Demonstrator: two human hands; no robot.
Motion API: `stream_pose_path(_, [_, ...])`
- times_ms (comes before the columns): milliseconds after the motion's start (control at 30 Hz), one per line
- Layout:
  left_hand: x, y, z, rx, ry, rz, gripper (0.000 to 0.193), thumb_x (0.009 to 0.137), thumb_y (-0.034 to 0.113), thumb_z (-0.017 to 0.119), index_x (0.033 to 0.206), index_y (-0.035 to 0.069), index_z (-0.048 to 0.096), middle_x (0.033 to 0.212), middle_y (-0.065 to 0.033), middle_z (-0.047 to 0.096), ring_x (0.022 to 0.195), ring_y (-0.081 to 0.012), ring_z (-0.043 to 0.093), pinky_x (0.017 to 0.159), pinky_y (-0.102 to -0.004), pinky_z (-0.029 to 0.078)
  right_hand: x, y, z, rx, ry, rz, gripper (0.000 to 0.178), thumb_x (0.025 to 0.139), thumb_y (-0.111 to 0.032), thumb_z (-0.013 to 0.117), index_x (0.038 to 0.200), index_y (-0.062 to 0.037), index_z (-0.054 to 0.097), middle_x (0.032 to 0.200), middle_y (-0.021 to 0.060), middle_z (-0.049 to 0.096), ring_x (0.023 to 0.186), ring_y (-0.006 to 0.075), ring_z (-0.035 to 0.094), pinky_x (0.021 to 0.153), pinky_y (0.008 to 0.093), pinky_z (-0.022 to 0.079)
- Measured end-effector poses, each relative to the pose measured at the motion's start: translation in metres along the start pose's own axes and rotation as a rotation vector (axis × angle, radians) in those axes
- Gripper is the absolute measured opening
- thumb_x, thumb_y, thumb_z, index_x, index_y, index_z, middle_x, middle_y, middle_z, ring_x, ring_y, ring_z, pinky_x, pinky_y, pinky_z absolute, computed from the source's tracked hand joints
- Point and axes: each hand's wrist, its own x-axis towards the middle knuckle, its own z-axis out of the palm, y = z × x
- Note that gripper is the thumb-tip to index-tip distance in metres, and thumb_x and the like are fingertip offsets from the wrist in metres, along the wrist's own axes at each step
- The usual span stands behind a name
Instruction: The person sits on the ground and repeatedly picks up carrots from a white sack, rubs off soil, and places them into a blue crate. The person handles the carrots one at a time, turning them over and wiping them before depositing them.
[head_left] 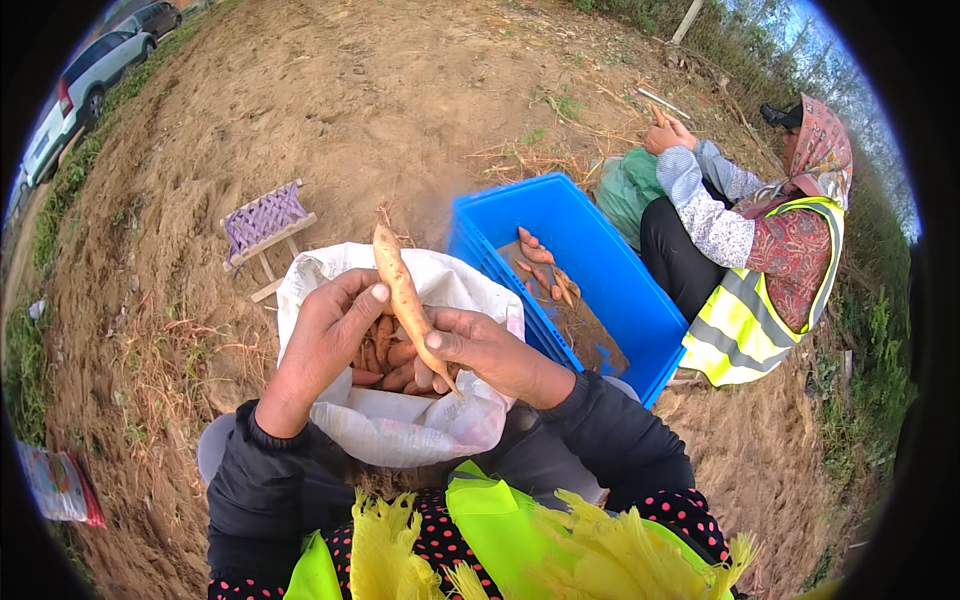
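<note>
Fingers (352, 305) of the left hand (325, 340) curling loosely, thumb pressing on a long pale sweet potato (405, 295). Standing nearly upright, tip up and tilted slightly left, tail pointing down to the right. Being pinched lower down by the right hand (480, 350), closed around its thin end, both hands equally near. Hovering above an open white sack (400, 420) filled with more roots. Sitting just to the right, a blue crate (600, 270) on bare sandy soil (380, 90), beside a seated co-worker (760, 240).

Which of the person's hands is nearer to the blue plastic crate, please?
Right. The right hand is beside the blue plastic crate, at its near-left corner; the left hand is further left, across the white sack.
</note>
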Motion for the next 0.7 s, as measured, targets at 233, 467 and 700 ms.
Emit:
stream_pose_path(233, [0.0, -0.008, -0.003, 0.067, 0.161, 0.051, 0.035, 0.102, 0.022, 0.059, 0.125, -0.005, 0.059, 0.112, -0.0107, 0.066, 0.104, -0.0165, 0.062, 0.092, -0.0297, 0.049, -0.001, -0.001, 0.002, -0.028, 0.008, -0.017, 0.058, 0.099, -0.043, 0.06, 0.134, 0.0032, 0.051, 0.086, 0.006, 0.065, 0.079, 0.0137, 0.065, 0.066, 0.0254, 0.05])
stream_pose_path(467, [0.0, -0.009, -0.006, 0.102, 0.187, 0.074, 0.032, 0.1, 0.016, 0.061, 0.121, -0.007, 0.061, 0.107, -0.0111, 0.068, 0.097, -0.0162, 0.065, 0.085, -0.0299, 0.054, 0.006, 0.012, -0.006, -0.11, 0.039, 0.143, 0.035, 0.099, -0.039, 0.06, 0.107, -0.0051, 0.06, 0.083, 0.0038, 0.065, 0.07, 0.0088, 0.062, 0.058, 0.0224, 0.048])
stream_pose_path(700, [-0.003, -0.002, -0.005, 0.072, 0.143, -0.004, 0.027, 0.1, 0.015, 0.06, 0.117, -0.007, 0.063, 0.103, -0.0084, 0.068, 0.088, -0.0123, 0.066, 0.075, -0.0257, 0.055, 0.006, 0.015, -0.008, -0.214, -0.007, 0.193, 0.046, 0.101, -0.043, 0.057, 0.118, -0.0002, 0.059, 0.085, 0.0043, 0.066, 0.074, 0.0104, 0.064, 0.062, 0.0239, 0.05])
